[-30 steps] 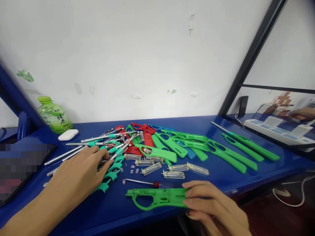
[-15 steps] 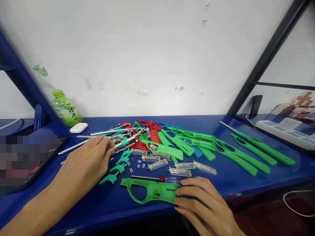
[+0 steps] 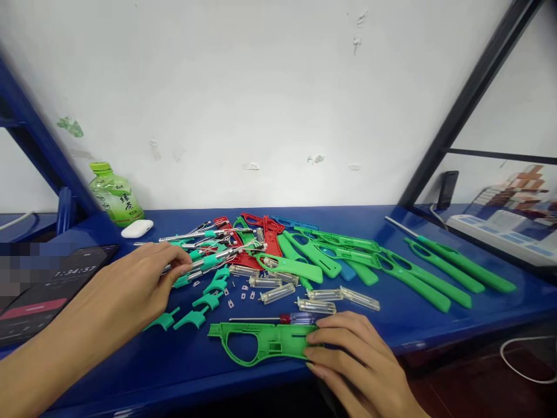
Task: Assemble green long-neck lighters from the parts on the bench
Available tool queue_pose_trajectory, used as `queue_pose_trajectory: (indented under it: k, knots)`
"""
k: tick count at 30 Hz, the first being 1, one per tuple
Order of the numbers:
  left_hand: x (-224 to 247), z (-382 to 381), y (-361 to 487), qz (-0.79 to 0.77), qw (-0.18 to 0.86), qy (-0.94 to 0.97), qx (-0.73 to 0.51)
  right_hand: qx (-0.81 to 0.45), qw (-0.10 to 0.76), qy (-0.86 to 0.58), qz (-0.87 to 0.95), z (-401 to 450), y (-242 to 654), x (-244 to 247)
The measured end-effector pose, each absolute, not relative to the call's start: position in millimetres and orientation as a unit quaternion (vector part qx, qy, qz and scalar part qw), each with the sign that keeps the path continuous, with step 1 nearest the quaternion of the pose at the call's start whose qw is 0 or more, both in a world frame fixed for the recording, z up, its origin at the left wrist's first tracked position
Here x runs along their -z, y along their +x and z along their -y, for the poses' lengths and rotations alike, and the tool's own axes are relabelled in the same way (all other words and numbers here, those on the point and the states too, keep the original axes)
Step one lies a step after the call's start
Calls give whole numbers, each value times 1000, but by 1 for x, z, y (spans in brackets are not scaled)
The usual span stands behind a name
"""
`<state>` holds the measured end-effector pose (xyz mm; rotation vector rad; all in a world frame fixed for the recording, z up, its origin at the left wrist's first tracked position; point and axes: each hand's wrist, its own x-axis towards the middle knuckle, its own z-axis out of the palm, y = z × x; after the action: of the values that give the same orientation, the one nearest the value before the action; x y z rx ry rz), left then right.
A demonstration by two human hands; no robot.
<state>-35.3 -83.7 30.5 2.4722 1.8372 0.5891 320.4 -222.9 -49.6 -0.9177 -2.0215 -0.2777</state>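
Note:
At the left of the head view, my left hand (image 3: 159, 273) pinches a metal lighter rod (image 3: 220, 256) with a teal collar and thin wires. Its fingertips partly hide the rod, which lies over a pile of similar rods. My right hand (image 3: 352, 354) grips the handle end of a green lighter shell half (image 3: 278, 341), open side up, near the table's front edge. Right behind the shell lies a screwdriver (image 3: 300, 319) with a clear purple and red handle. Teal triggers (image 3: 191, 318) are spread between my hands, beside tiny pale clips (image 3: 231, 303).
Clear fuel tanks (image 3: 319, 306) lie mid-table, with green shells (image 3: 418, 284) and red shells (image 3: 272, 241) behind and to the right. A phone (image 3: 56, 290), a white earbud case (image 3: 137, 229) and a green tea bottle (image 3: 116, 197) stand left, before the wall (image 3: 243, 104).
My left hand has drawn back slightly left with the rod, uncovering a teal trigger near the wrist. My right hand still holds the green shell half in about the same place.

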Motion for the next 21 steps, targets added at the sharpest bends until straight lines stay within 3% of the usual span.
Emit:
queue_pose_trajectory:
  k: [21]
  knots:
    - [-20,71,-29,-500,40,849,-167,120,440,-405,793,231,324,39]
